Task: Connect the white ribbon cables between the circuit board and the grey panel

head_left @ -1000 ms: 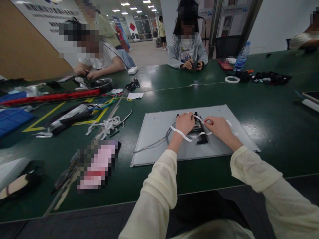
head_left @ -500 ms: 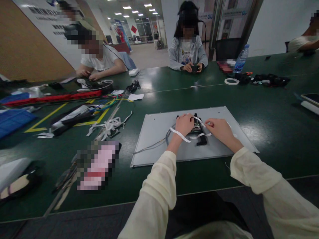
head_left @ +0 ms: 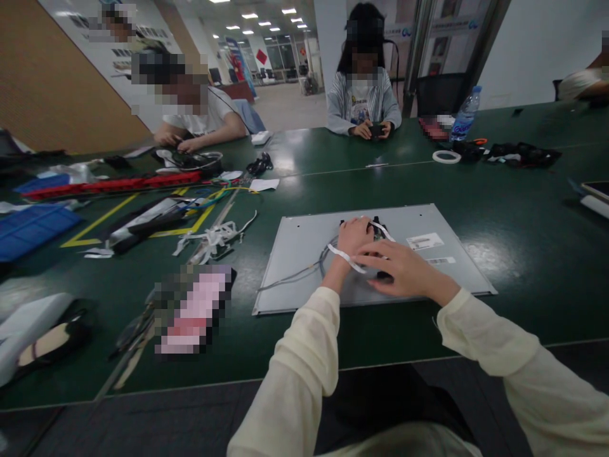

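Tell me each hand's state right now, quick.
Left hand: over the black device; fingertips partly hidden, so its grip cannot be told.
Right hand: open, fingers spread near the white strip; nothing visibly held.

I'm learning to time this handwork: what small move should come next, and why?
I'd probably have the right hand pinch the white strip crossing the left wrist: that hand's fingers are spread at or near the strip, with no clear grip on it, while the left hand lies over the dark device and looks occupied there.
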The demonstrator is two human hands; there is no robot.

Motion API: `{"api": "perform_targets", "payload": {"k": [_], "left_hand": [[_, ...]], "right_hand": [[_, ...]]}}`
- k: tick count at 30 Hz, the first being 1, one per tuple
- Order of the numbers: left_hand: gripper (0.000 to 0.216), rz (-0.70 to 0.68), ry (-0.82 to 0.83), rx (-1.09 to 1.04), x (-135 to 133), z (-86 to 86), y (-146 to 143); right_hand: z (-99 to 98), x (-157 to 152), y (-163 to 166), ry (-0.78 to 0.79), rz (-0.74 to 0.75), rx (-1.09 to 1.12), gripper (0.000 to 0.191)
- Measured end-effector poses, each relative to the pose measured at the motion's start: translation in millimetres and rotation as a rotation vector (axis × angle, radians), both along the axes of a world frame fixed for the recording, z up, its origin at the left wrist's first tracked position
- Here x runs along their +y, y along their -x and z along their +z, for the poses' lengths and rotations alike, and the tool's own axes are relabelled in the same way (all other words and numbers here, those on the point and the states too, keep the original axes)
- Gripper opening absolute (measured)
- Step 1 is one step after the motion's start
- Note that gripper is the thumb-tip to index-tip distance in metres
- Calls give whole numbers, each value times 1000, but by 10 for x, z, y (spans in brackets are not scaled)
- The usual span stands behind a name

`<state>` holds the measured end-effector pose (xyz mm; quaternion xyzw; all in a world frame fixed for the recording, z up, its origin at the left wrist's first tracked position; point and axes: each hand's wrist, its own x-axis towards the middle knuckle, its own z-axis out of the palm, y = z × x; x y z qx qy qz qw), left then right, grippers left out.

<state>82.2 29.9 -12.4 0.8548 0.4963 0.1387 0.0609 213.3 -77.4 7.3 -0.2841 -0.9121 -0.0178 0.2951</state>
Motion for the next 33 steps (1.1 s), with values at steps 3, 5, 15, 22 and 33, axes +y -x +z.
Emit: {"api": "perform_targets", "payload": {"k": [3, 5, 15, 22, 33], "left_hand": [[27, -4, -6, -3, -13, -3, 3], [28, -8, -13, -7, -25, 7, 6], [28, 8, -2, -6, -61, 42, 4], [24, 20, -38, -19, -108, 33, 4], [33, 173, -12, -225, -64, 273, 356]], "right_hand": [[-16, -1, 83, -79, 19, 21, 37], [-19, -7, 122, -122, 5, 96, 27], [-14, 47, -170, -175, -417, 463, 21], [12, 105, -287, -129, -619, 497, 25], [-64, 179, -344, -123, -686, 477, 28]]}}
